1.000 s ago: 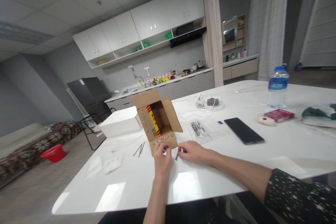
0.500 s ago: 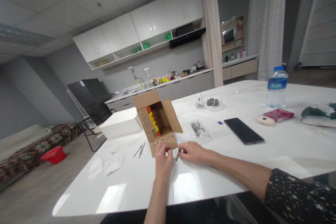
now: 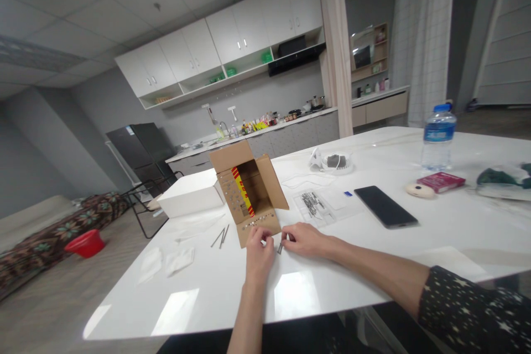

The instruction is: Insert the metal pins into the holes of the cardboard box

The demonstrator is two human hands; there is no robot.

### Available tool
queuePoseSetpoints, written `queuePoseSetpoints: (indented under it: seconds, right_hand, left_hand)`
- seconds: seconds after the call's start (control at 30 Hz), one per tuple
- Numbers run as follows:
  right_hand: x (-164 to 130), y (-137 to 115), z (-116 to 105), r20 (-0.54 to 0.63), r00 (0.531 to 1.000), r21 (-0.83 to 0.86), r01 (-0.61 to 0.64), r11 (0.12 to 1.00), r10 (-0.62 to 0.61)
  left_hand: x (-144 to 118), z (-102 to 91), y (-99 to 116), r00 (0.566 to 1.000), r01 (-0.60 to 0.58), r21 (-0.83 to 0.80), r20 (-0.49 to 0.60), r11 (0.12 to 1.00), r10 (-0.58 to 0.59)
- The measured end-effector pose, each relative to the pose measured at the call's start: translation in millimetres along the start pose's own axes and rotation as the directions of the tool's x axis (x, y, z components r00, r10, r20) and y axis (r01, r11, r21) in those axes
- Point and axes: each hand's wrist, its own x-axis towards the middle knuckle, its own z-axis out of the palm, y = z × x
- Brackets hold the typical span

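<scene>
A small grey metal piece is showing at the centre of the work, low over a glossy white table; take it as the middle of the clock. Just beside it at two o'clock, the right hand is grasping its upper end between thumb and fingers. Near it at ten o'clock, the left hand is curling its fingers over the front flap of a cardboard box; whether they are gripping anything, I cannot tell. The box is standing open at eleven o'clock, its flaps spreading, a red-and-yellow strip running down one side and small shiny dots peppering the cardboard. At nine o'clock, three thin metal rods are lying together, and white crumpled sheets are resting beyond them. A white box is sitting at ten o'clock. At one o'clock, a clear packet of dark slender pieces is lying flat, with a white corded device resting farther out. Toward two o'clock, a dark phone is lying, and a blue-capped water bottle is standing well beyond
</scene>
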Motion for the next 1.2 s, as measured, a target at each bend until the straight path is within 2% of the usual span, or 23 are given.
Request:
queuePoseSetpoints:
  seconds: [0.33, 0.4, 0.53, 0.73, 0.93, 1.2]
  right_hand:
    - [0, 2, 1, -0.004, 1.000, 0.006, 0.008, 1.000, -0.008]
    - [0, 1, 1, -0.006, 1.000, 0.003, 0.009, 1.000, -0.009]
    - [0, 0, 0, 0.000, 1.000, -0.010, -0.002, 1.000, 0.002]
    - [1, 1, 2, -0.007, 1.000, -0.014, 0.010, 1.000, -0.010]
    - [1, 2, 2, -0.009, 1.000, -0.002, 0.010, 1.000, -0.010]
    - [1, 3, 3, -0.005, 1.000, 0.003, 0.012, 1.000, -0.012]
  left_hand:
    - [0, -0.1, -2, 1.000, -0.008, 0.045, -0.007, 0.999, 0.008]
    - [-1, 1.1, -1, 1.000, -0.014, 0.117, 0.014, 0.993, 0.012]
    - [-3, 4.8, 2, 0.989, -0.083, 0.338, 0.140, 0.938, 0.037]
    - [-3, 5.5, 6, 0.987, -0.042, 0.485, 0.154, 0.873, -0.038]
    - [-2, 3.4, 7, 0.988, -0.012, 0.518, 0.136, 0.855, -0.069]
    - [-3, 1.0, 14, 0.957, 0.080, 0.572, 0.184, 0.817, -0.223]
